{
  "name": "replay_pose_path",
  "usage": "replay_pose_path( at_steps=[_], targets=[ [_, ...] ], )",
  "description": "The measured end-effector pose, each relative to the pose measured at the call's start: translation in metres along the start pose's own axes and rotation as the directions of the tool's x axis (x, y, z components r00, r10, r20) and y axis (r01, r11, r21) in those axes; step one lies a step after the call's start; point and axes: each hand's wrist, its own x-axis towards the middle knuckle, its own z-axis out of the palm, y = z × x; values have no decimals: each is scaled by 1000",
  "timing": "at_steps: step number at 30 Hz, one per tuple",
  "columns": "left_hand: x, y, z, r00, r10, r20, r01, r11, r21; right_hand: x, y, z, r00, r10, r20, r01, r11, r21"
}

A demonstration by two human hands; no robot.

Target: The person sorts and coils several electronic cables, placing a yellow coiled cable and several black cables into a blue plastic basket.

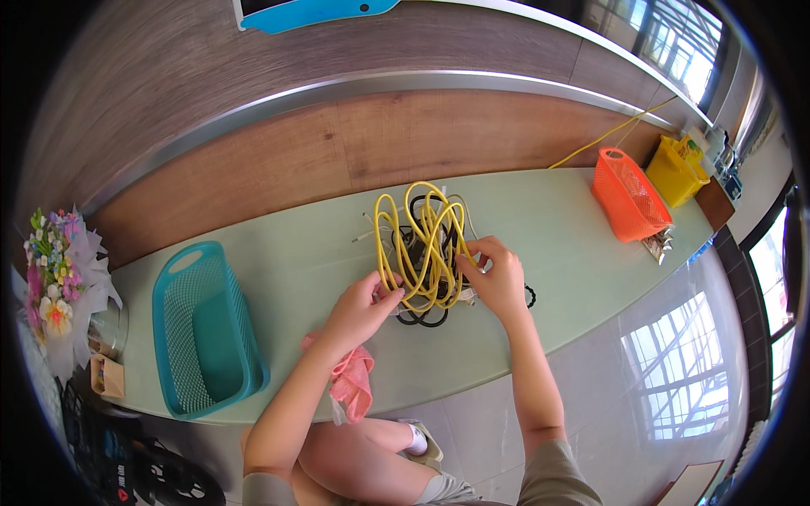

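A loosely coiled yellow cable (433, 253) lies in loops on the pale green table, on top of a tangle of black cables (411, 319). My left hand (364, 309) is closed on the coil's lower left loops, thumb and fingers pinching the yellow strands. At the coil's right side my right hand (496, 275) also pinches the yellow cable between thumb and fingers. A white cord end and plug show at the left of the tangle, while most of the black cables are hidden under the yellow loops.
A teal basket (253, 358) stands at the left, beside a flower bouquet (55, 295). Near my left forearm a pink cloth (354, 386) hangs at the table's front edge. An orange basket (629, 198) and a yellow basket (677, 173) stand at the far right.
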Motion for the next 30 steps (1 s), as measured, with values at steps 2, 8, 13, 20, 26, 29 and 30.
replay_pose_path(
  at_steps=[2, 8, 13, 20, 26, 29, 30],
  targets=[
    [-2, 14, 5, 999, -7, -49, 15, 985, 173, 0, 0, -2, 998, 11, -64, -3, 993, 117],
    [5, -5, 15, 996, 93, 14, -93, 995, 23, -2, 3, 3, 998, 37, -56, -17, 944, 329],
    [-8, 13, 14, 988, 151, -4, -148, 965, -215, -9, 7, 6, 994, 104, -27, -71, 823, 564],
    [-70, 58, -14, 991, 125, -40, -127, 991, -52, -33, -38, -2, 983, 167, 81, -171, 648, 742],
    [-118, 64, -30, 937, 307, -164, -312, 950, -5, -46, -97, -10, 982, 150, 112, -179, 575, 799],
    [-135, 67, -42, 921, 336, -195, -349, 937, -33, -52, -128, -14, 956, 172, 238, -289, 403, 868],
    [-140, 67, -45, 920, 337, -199, -349, 937, -30, -52, -132, -13, 956, 167, 240, -288, 402, 869]
  ],
)
